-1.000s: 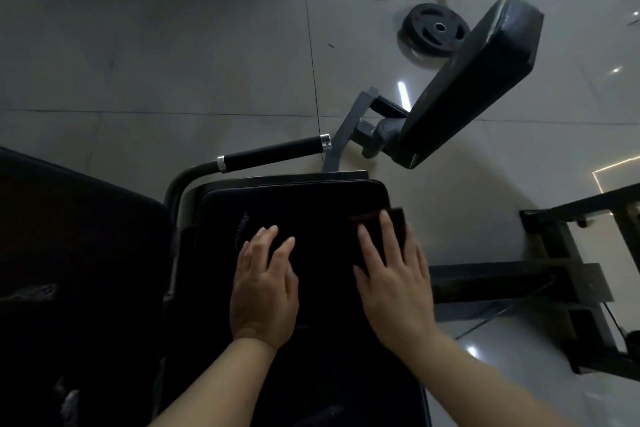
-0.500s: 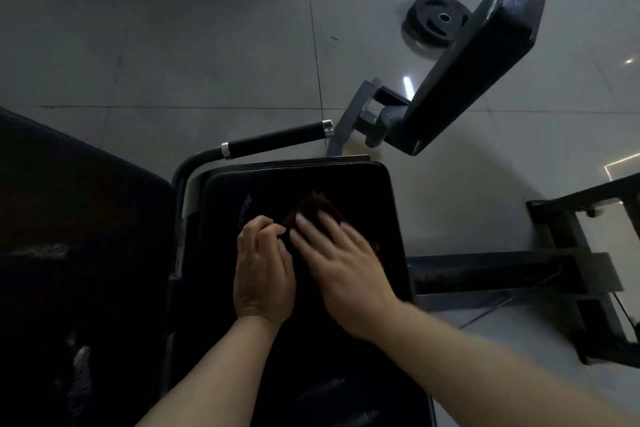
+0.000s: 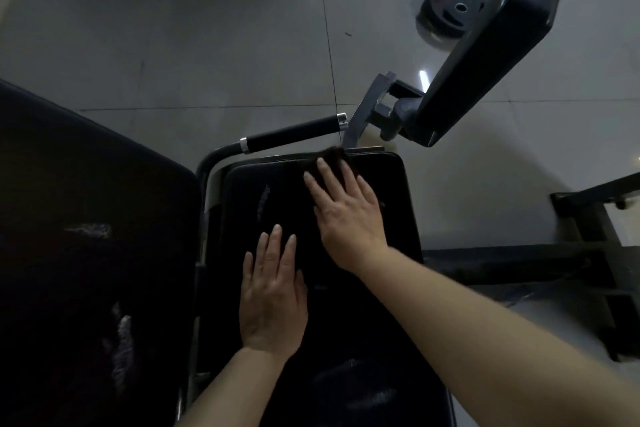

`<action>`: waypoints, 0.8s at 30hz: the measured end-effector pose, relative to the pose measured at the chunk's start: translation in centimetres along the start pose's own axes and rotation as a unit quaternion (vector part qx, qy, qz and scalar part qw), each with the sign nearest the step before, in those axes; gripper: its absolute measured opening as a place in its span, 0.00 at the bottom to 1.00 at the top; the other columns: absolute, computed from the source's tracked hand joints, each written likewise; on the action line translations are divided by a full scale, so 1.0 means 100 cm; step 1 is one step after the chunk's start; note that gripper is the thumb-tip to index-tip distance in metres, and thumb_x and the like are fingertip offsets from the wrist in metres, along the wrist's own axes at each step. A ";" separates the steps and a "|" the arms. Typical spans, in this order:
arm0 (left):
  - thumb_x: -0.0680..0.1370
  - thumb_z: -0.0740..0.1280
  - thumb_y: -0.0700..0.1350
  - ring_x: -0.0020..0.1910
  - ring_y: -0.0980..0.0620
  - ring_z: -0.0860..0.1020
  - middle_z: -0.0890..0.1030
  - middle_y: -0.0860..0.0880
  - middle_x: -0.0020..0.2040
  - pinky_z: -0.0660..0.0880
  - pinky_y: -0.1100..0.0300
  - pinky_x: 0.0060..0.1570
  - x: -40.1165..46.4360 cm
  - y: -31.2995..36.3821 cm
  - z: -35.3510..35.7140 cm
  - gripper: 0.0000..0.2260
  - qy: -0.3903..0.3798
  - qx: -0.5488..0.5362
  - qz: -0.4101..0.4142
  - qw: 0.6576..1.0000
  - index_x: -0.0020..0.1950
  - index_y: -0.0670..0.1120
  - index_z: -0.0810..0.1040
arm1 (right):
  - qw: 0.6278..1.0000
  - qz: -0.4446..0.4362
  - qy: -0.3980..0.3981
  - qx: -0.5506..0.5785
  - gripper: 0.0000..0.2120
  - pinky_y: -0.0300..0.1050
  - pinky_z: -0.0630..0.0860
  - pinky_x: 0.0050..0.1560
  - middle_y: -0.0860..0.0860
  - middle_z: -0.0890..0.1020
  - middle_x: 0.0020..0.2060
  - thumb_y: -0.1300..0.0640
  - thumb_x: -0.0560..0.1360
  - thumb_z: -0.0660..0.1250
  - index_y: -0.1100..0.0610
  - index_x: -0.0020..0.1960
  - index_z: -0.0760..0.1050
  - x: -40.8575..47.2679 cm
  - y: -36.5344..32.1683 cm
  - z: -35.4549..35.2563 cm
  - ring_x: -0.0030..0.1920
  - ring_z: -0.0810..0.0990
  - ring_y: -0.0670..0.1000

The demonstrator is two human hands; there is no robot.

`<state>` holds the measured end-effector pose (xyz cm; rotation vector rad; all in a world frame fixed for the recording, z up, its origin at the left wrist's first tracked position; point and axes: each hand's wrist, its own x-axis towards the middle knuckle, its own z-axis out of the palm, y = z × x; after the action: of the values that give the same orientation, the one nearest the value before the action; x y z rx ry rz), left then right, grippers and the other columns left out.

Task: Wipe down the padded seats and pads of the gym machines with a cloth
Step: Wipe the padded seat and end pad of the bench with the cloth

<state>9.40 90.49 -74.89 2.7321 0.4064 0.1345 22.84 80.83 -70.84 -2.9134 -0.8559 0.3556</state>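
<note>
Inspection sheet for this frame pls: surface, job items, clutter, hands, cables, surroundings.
Surface: black padded seat, glossy, streaks of sheen.
Job's things: dark brown cloth at the seat's far edge, under the right fingers; angled black pad on a grey bracket beyond.
Clutter: two black weight plates on the floor.
Hands: left hand flat on the seat, no grip; right hand pressing the cloth flat.
Cables: nothing seen.
Surroundings: grey tiled floor, black foam handle, dark machine frame.
</note>
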 end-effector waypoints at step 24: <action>0.77 0.51 0.41 0.72 0.46 0.63 0.70 0.40 0.70 0.52 0.56 0.74 0.001 -0.003 0.000 0.21 0.054 -0.123 -0.006 0.991 0.65 0.39 0.74 | 0.999 -0.005 0.034 -0.005 0.25 0.55 0.58 0.71 0.49 0.62 0.75 0.46 0.77 0.55 0.47 0.74 0.63 -0.086 -0.009 0.021 0.75 0.58 0.56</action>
<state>9.44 90.81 -75.02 2.4862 0.4076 0.3089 14.83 76.90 -71.05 -2.9103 -0.8651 0.2508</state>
